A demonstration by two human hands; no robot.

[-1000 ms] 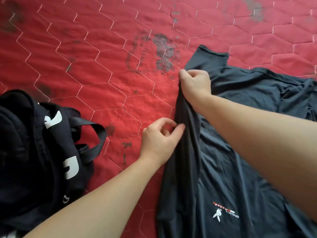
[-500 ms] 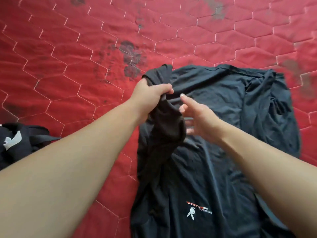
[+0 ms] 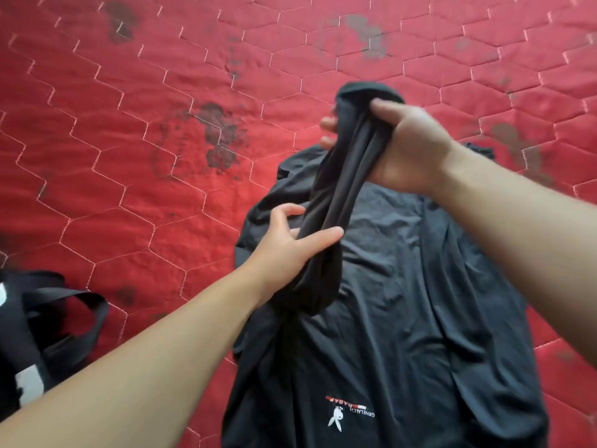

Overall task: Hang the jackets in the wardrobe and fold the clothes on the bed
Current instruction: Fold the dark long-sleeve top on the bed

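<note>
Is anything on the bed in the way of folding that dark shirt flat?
Nothing visible does. The right hand grips the bunched sleeve above the dark shirt, the left hand touches it, and the black bag lies apart at the left edge.

The dark shirt bears upside-down print "GENELACH RADAR" beside a white rabbit emblem.
</note>
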